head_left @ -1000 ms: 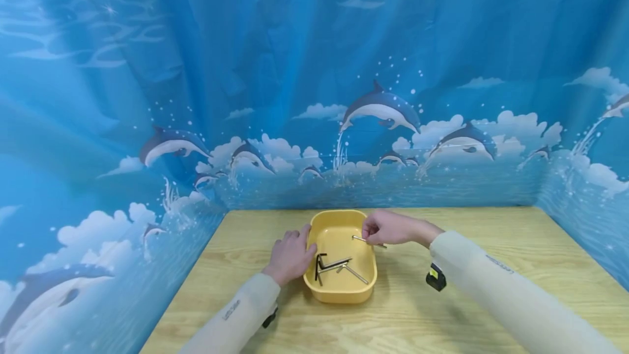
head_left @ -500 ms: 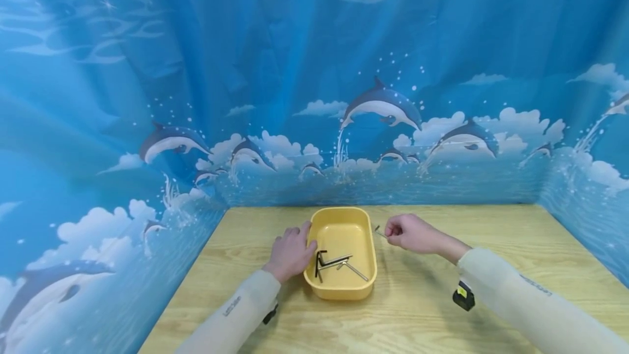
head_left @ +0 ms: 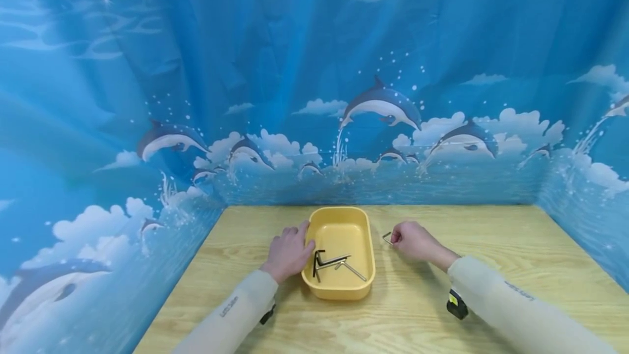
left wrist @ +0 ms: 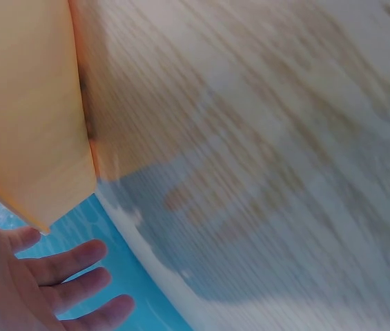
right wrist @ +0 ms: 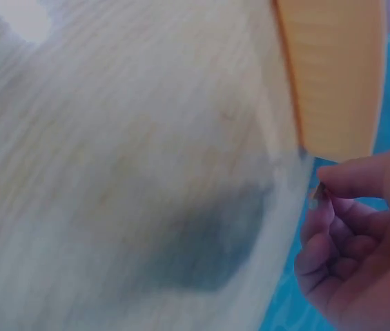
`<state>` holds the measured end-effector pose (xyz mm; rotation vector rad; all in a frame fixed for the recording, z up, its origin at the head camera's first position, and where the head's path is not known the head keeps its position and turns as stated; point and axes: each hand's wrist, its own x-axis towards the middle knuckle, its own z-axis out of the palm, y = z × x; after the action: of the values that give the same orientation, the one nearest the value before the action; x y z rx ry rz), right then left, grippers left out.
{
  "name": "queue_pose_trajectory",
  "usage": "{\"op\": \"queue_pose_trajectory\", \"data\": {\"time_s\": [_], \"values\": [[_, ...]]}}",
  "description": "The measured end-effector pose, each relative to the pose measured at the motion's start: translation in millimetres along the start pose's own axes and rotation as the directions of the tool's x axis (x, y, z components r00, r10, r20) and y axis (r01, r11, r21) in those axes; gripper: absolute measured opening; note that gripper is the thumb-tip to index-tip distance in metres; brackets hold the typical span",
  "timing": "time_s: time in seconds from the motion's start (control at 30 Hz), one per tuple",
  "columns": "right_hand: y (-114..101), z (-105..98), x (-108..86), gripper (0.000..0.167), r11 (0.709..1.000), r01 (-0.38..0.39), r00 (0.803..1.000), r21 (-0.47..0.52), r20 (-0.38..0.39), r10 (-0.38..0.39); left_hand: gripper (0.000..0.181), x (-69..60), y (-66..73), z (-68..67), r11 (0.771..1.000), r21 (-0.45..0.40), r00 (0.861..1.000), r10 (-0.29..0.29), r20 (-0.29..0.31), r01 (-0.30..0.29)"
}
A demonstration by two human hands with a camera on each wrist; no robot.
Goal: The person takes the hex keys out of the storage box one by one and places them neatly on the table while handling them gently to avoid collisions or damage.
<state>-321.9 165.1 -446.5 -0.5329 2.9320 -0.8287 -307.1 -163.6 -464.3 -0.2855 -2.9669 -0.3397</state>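
A yellow plastic tray (head_left: 365, 287) stands on the table with several L-shaped hex keys (head_left: 335, 262), black and silver, lying in its near half. At its left rim rests my left hand (head_left: 288, 250), thumb and index finger touching the edge. The other fingers reach out fairly straight beside the tray's wall in the left wrist view. To the right of the tray, above the table, my right hand (head_left: 415, 242) pinches a small silver hex key (head_left: 386, 237) between thumb and index finger. In the right wrist view, fingers mostly hide that key.
The wood-grain table (head_left: 496, 266) extends on both sides of the tray. A blue curtain (head_left: 295, 70) printed with dolphins hangs behind and at the sides. Black devices (head_left: 457, 304) sit under the sleeved wrists.
My right hand has carried the hex key from above the tray out to the right, then slightly lower and nearer me. The key's angle has changed. The left hand stays at the rim.
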Motion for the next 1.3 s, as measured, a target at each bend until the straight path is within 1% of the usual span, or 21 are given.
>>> {"op": "queue_pose_trajectory", "data": {"time_s": [0.1,0.23,0.33,0.5,0.7,0.9,1.0,1.13,1.23,1.3], "values": [[2,6,2.0,0.005,0.998,-0.052,0.999,-0.037,0.0,0.052,0.057,0.8,-1.0,0.0,1.0,0.007,1.0,-0.005,0.002,0.005],[5,11,3.6,0.008,0.994,-0.079,0.997,-0.075,-0.008,0.078,0.057,2.5,-0.8,0.0,1.0,0.006,1.0,0.004,-0.004,-0.004],[7,13,3.2,0.007,0.994,-0.079,0.997,-0.079,-0.008,0.079,0.056,2.2,-0.5,-0.2,1.0,0.008,1.0,0.005,-0.004,-0.005],[5,18,2.8,0.008,0.994,-0.076,0.997,-0.08,-0.009,0.076,0.056,0.8,0.0,-1.8,1.0,0.016,1.0,-0.009,0.007,0.009],[4,22,4.0,0.008,0.994,-0.07,0.997,-0.085,-0.027,0.068,0.056,1.2,0.2,-2.4,1.0,0.013,1.0,-0.009,0.009,0.009],[5,24,4.7,0.008,0.995,-0.053,0.998,-0.088,-0.032,0.05,0.055,1.3,-1.0,-0.7,1.0,0.002,1.0,-0.004,0.0,0.004],[5,25,3.2,0.008,0.994,-0.083,0.996,-0.075,-0.018,0.082,0.055,1.1,-1.8,0.9,1.0,0.003,1.0,-0.005,0.005,0.005],[5,23,0.9,0.017,0.987,-0.135,0.991,-0.083,0.009,0.136,0.056,1.0,-0.2,1.7,1.0,-0.003,1.0,-0.015,0.021,0.015],[5,22,1.2,0.025,0.983,-0.146,0.988,-0.111,0.028,0.149,0.057,0.7,-0.5,1.1,1.0,-0.001,1.0,-0.013,0.021,0.013],[4,21,2.2,0.028,0.981,-0.146,0.988,-0.126,0.038,0.151,0.057,0.6,-1.5,0.5,1.0,0.003,1.0,-0.007,0.013,0.007]]}}
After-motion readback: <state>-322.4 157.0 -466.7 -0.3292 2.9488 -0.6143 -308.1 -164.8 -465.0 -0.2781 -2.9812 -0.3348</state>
